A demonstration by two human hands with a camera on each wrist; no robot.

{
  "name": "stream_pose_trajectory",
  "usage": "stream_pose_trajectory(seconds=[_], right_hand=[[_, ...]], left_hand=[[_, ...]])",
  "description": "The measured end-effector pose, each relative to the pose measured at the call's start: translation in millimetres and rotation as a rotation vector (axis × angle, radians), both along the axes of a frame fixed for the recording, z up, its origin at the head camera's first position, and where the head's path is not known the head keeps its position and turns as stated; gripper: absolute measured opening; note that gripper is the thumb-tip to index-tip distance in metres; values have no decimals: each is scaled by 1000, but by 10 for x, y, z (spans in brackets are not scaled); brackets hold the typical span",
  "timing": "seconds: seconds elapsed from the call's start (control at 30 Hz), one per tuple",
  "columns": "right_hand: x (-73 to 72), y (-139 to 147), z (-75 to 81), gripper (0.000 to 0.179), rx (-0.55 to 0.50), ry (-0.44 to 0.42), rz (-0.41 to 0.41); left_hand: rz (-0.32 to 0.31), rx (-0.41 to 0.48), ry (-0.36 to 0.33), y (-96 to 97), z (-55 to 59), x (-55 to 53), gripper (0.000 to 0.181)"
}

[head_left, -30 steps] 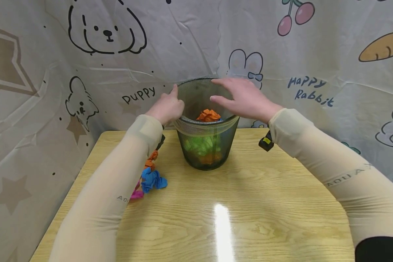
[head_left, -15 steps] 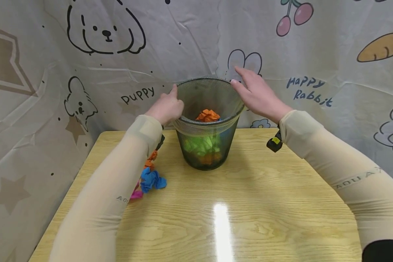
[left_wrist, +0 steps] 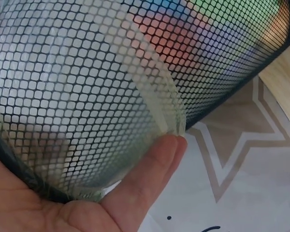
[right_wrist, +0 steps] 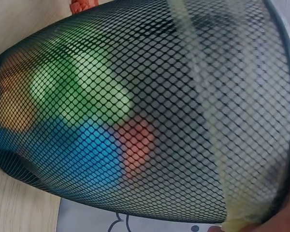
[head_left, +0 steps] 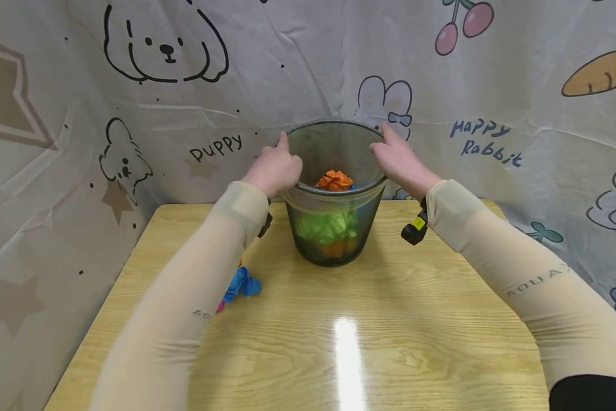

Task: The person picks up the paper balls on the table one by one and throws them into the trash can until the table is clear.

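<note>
A dark mesh wastebasket [head_left: 371, 220] stands upright on the table, a pale see-through bag [left_wrist: 176, 104] folded over its rim. Crumpled orange paper [head_left: 334, 180] tops the heap inside; green and blue paper [right_wrist: 94, 150] shows through the mesh. My left hand [head_left: 274, 168] grips the left side of the rim, index finger pointing up along it. In the left wrist view a finger lies outside against the bag's folded edge. Opposite, my right hand [head_left: 400, 162] holds the right side of the rim; only a little of it shows at the right wrist view's lower corner.
Crumpled blue paper [head_left: 246, 283] lies on the wooden table [head_left: 390, 337], left of the basket. A bit of pink paper [head_left: 220, 306] peeks out from behind the left sleeve. A printed cloth [head_left: 287, 74] hangs close behind the basket.
My right hand has moved from inside the opening, out past the right rim, then back onto it. The basket and left hand have shifted slightly right.
</note>
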State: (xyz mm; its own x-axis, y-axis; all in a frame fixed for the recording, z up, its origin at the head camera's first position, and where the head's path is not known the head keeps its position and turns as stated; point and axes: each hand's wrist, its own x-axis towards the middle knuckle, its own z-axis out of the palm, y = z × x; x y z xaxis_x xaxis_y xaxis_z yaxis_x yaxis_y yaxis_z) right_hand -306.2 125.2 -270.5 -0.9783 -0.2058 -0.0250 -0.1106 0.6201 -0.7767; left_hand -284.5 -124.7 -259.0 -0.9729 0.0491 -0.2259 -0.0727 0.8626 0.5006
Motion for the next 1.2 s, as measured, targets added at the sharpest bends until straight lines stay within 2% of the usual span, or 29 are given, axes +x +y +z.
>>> stream_pose_trajectory(seconds=[0.37,0.5,0.63,0.8,0.93,1.03,1.2], right_hand=[[-67,82,25,70,74,-21,48],[-60,77,1,72,59,4,22],[-58,52,-8,75,25,-14,3],[-54,21,21,76,24,-40,12],[-71,5,25,78,21,-53,13],[-84,7,20,79,27,-56,7],[-78,25,31,77,53,-48,4]], left_hand=[[29,-1,-9,72,-2,41,74],[21,16,1,95,-5,48,74],[16,20,6,84,3,56,75],[11,28,-29,33,33,59,77],[-4,91,-63,-25,54,57,82],[-24,180,-74,-79,55,73,84],[-45,256,-36,-196,47,97,85]])
